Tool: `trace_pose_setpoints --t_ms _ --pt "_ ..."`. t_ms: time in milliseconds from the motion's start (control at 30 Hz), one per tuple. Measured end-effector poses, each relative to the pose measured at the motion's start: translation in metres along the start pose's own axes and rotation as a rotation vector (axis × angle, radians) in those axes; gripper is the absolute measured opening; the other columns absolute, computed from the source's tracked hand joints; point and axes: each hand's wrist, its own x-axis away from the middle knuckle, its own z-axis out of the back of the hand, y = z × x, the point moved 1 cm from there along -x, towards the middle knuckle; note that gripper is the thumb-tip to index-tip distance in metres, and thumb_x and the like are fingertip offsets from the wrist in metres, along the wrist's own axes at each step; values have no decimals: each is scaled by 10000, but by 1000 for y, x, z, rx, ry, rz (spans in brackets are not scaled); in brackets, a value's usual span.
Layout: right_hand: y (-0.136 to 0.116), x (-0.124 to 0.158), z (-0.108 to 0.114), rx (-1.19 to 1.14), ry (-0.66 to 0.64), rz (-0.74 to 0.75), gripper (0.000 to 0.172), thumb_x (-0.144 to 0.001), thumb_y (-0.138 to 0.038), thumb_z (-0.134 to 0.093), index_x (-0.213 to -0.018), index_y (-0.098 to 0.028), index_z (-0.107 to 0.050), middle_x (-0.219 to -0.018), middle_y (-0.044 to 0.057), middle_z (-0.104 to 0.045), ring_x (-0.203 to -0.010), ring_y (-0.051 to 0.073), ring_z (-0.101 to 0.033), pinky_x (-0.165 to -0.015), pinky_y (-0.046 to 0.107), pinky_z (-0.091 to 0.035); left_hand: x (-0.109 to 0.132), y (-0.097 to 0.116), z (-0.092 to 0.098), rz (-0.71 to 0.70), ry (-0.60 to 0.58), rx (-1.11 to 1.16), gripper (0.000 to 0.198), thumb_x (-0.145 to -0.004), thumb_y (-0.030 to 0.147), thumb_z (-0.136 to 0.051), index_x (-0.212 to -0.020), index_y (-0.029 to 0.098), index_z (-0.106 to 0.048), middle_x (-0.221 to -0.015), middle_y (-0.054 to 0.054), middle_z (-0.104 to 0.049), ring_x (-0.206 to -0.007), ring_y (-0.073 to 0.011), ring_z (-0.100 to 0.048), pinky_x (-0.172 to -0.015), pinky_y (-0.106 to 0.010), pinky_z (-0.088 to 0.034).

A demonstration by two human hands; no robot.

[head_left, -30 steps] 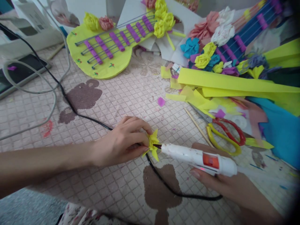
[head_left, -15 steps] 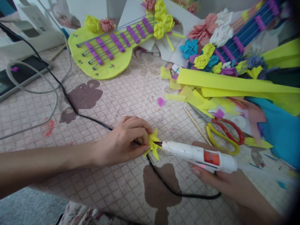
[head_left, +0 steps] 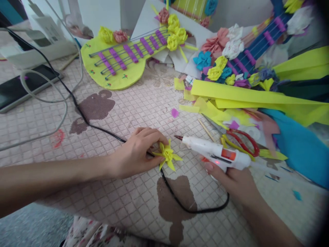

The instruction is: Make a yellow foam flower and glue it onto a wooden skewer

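Note:
Between the thumb and fingers of my left hand is a small yellow paper flower with pointed petals, held just above the tablecloth. My right hand grips a white hot glue gun by its handle. A red light glows on its side, and a clear glue stick trails from its back end. The gun's dark nozzle points left, slightly above and to the right of the flower, not touching it. A black cord runs from the gun under my left hand.
A yellow paper guitar with purple strips lies at the back, a blue one to its right. Yellow crepe strips, red-and-yellow scissors, a wooden stick and blue paper lie at right. A phone rests at left.
My right hand has drawn the glue gun's nozzle away from the flower, up and a little right. The flower's face now shows more fully in my left hand, which has stayed almost in place.

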Motion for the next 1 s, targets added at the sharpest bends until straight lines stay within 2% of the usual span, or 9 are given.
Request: trace_pose_setpoints --t_ms 100,200,333,467,533,700,833,1000 --pt "0 -2 -5 34 84 -104 231 -809 -432 -535 -804 -237 -658 -691 7 -682 -627 205 -643 -550 300 -517 -1 1 1 1 5 6 268 -758 172 -621 -1012 179 -538 -1007 -43 -618 -965 -180 -561 -917 -363 -387" --pt "1 -9 -11 46 161 -144 269 -810 -451 -528 -830 -221 -665 -690 13 -685 -635 205 -640 -568 305 -515 -1 1 1 6 7 6 249 -752 171 -619 -988 179 -541 -981 -35 -619 -947 -177 -565 -913 -368 -386" --pt "4 -30 -21 54 215 -105 292 -803 -447 -543 -912 -198 -651 -813 46 -704 -743 233 -650 -691 360 -524 1 0 0 4 11 -4 257 -740 177 -624 -983 190 -542 -994 -28 -618 -964 -183 -562 -914 -373 -386" --pt "5 -67 -35 32 238 7 279 -814 -420 -519 -938 -208 -650 -927 71 -696 -940 272 -624 -876 427 -468 2 0 -1 5 31 -10 241 -744 187 -616 -974 194 -544 -992 -27 -620 -966 -185 -567 -912 -374 -397" --pt "4 -87 -42 41 273 28 290 -810 -420 -514 -943 -204 -653 -952 78 -692 -983 280 -609 -911 431 -442 2 0 -1 1 41 -8 236 -748 194 -619 -972 198 -545 -985 -23 -620 -955 -182 -572 -908 -374 -402" --pt "3 -124 -58 62 271 -21 354 -820 -468 -471 -858 -164 -648 -845 91 -688 -802 249 -628 -755 359 -483 3 0 -1 0 63 -2 249 -720 187 -648 -949 200 -552 -968 -16 -631 -933 -185 -587 -899 -380 -412" --pt "5 -127 -59 77 232 2 367 -813 -477 -487 -890 -148 -633 -832 102 -676 -778 245 -617 -745 359 -471 4 0 -2 -5 70 0 248 -724 190 -640 -957 195 -554 -984 -23 -629 -954 -188 -579 -909 -385 -411" --pt "14 -109 -51 -28 195 60 461 -820 -480 -505 -1137 -145 -528 -1045 129 -620 -922 242 -584 -795 381 -472 4 1 -1 8 58 2 250 -721 183 -640 -953 194 -547 -980 -21 -626 -950 -192 -576 -914 -407 -397"
